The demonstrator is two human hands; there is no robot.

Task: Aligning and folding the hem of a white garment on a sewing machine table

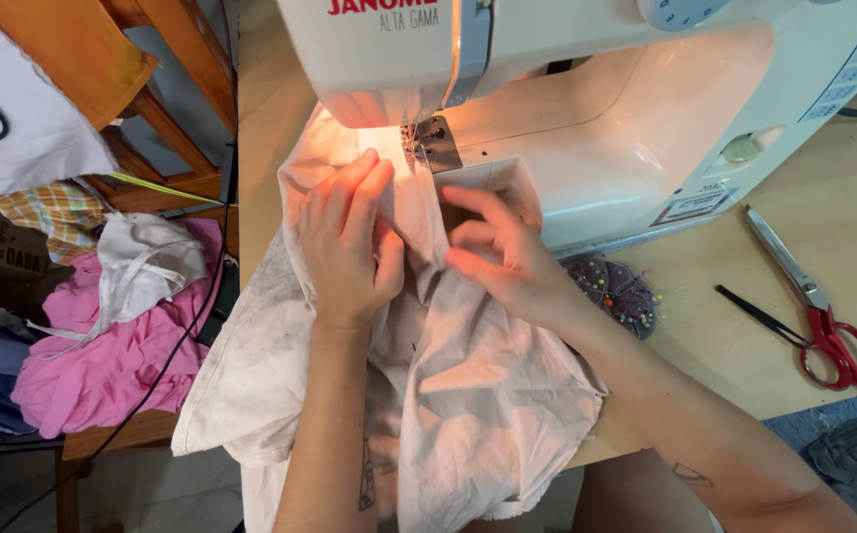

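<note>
A white sewing machine (586, 109) stands on a wooden table (843, 227), its lamp lighting the needle and presser foot (419, 148). A pale cream cloth (468, 395) lies under the foot and hangs over the table's front edge. My left hand (350, 247) lies flat on the cloth just left of the needle, fingers together. My right hand (503, 262) pinches a fold of the cloth to the right of the foot, beside the machine's free arm.
Red-handled scissors (823, 316) lie open at the right of the table. A round dark pin holder (618, 293) with coloured pin heads sits by my right wrist. At left, pink and white garments (113, 326) are piled on a wooden stool. A black cable (187, 326) runs down the table's left side.
</note>
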